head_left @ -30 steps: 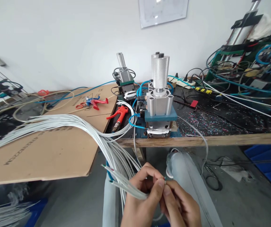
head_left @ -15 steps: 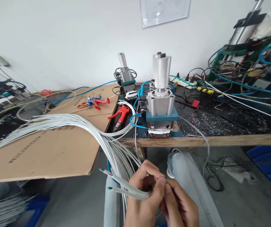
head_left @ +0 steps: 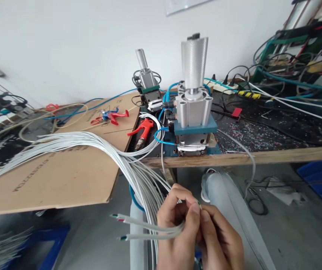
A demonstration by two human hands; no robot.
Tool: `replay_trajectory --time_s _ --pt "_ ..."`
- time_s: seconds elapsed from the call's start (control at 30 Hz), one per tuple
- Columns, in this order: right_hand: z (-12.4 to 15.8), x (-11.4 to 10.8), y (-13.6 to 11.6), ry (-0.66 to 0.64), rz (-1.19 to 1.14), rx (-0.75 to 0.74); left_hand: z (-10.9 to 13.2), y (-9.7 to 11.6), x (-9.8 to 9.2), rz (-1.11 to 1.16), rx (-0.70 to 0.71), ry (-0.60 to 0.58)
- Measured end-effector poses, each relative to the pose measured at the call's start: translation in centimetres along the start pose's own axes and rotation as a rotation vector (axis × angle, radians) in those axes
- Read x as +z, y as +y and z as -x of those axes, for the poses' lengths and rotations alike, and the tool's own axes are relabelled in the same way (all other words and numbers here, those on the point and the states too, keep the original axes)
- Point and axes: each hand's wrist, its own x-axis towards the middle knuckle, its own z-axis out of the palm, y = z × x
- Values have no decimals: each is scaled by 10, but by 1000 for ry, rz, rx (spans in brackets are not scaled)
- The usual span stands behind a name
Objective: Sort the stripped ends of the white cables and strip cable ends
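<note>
So the small cable tip (head_left: 199, 204) is held out in front of the bench (head_left: 290, 155), clear of its front edge, with a bit of green just visible. It's pinched in the fingertips of both hands, probably because something that thin has to be steadied from 2 sides. The left hand (head_left: 174, 228) is also curled around a few white cables (head_left: 149, 226), green and red ends poking out leftward, likely tucked there so the fingertips are left free. The right hand (head_left: 221, 238) is closed narrow on the tip; whether anything else is gripped in its palm can't be told.

Just beyond, the cable bundle (head_left: 138, 183) is draped over the cardboard sheet (head_left: 65, 183) and down past the bench's front edge, presumably to be kept handy. The red air gun (head_left: 142, 131) is laid between the cardboard and the metal press (head_left: 193, 108), which is set right at the front edge, maybe for easy reach. 1 smaller press (head_left: 146, 80) is parked farther back.
</note>
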Motion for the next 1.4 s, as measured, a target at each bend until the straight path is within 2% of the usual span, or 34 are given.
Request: replay_trajectory --time_s 0.13,0.3,0.5,0.77,0.87,0.93,1.0,1.1,1.17,1.23,1.4 --pt "-4 0 -6 6 -86 77 -1 0 5 0 -36 41" --pt "-7 4 -16 7 -210 220 -8 3 1 -180 -14 -54" --pt "-6 -2 -24 -23 -143 256 -19 14 -7 -265 -94 -219" --pt "-13 -11 -14 -159 139 -54 -24 26 -8 -293 -197 -214" --pt "-19 -18 -20 -246 316 -247 -26 33 -10 -283 -249 -221" --pt "-27 -25 -29 -351 517 -424 -29 39 -13 -375 -230 -238" --pt "-36 -34 -38 -486 721 -590 -32 44 -16 -562 -203 -277" --pt "-47 -42 -44 -630 904 -695 -35 48 -22 -810 -205 -357" --pt "-49 -42 -44 -660 898 -637 -35 48 -25 -854 -226 -376" --pt "-47 -39 -41 -654 787 -506 -34 46 -27 -795 -252 -351" --pt "-30 -27 -34 -485 431 -71 -28 38 -27 -534 -342 -309"
